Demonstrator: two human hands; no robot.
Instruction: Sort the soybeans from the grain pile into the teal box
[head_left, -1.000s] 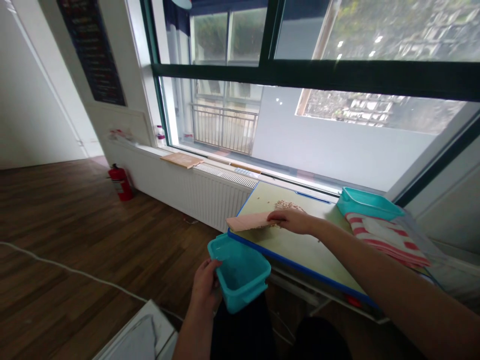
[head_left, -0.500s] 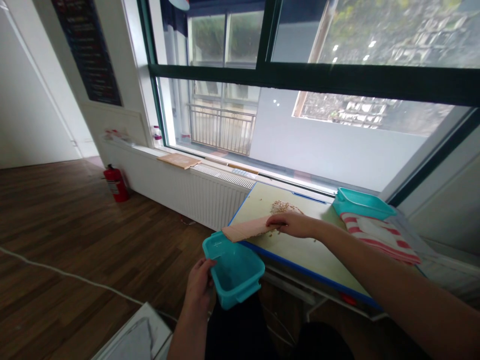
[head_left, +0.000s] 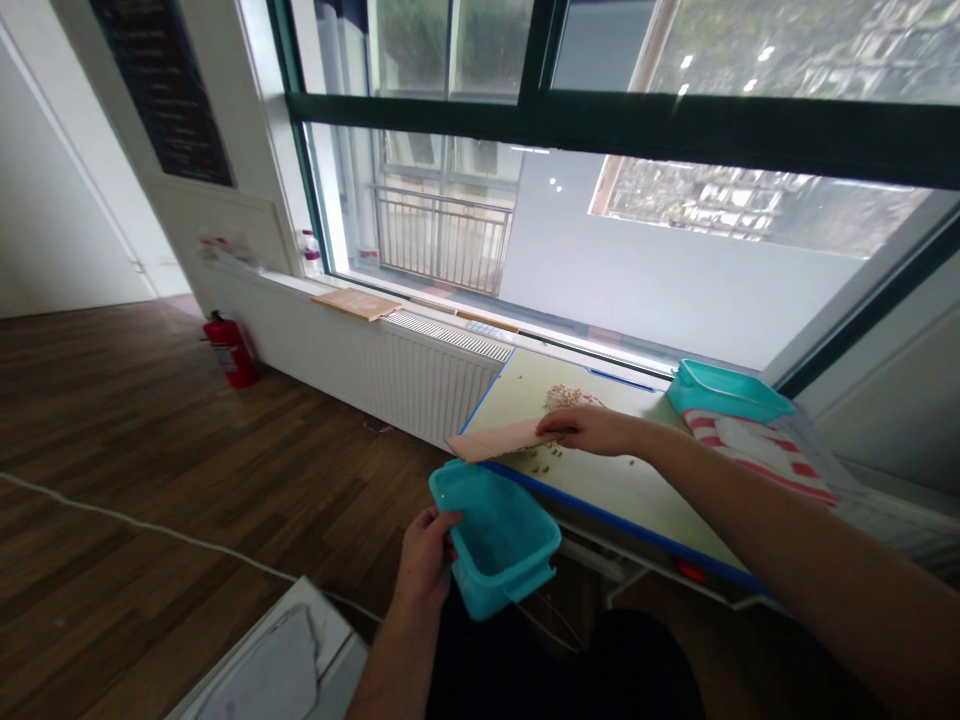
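My left hand (head_left: 427,552) grips the left rim of a teal plastic container (head_left: 499,525), held tilted just below the front edge of the table (head_left: 645,490). My right hand (head_left: 585,430) pinches the right end of a flat piece of cardboard (head_left: 499,440), whose left end juts past the table's front edge above the container. Behind the right hand, a pile of small tan pieces, like beans or nuts (head_left: 568,397), lies on the pale tabletop. Several more are scattered under and beside the cardboard. What lies inside the container is hard to make out.
A second teal container (head_left: 727,390) stands at the table's far right by the window, with a red-and-white striped cloth (head_left: 757,450) before it. A radiator (head_left: 435,375) runs along the wall at left. A fire extinguisher (head_left: 231,350) and a white cable (head_left: 187,545) are on the floor.
The container in my left hand has shifted right, closer under the table edge. The cardboard stays in my right hand in nearly the same spot. The camera view has tipped slightly down.
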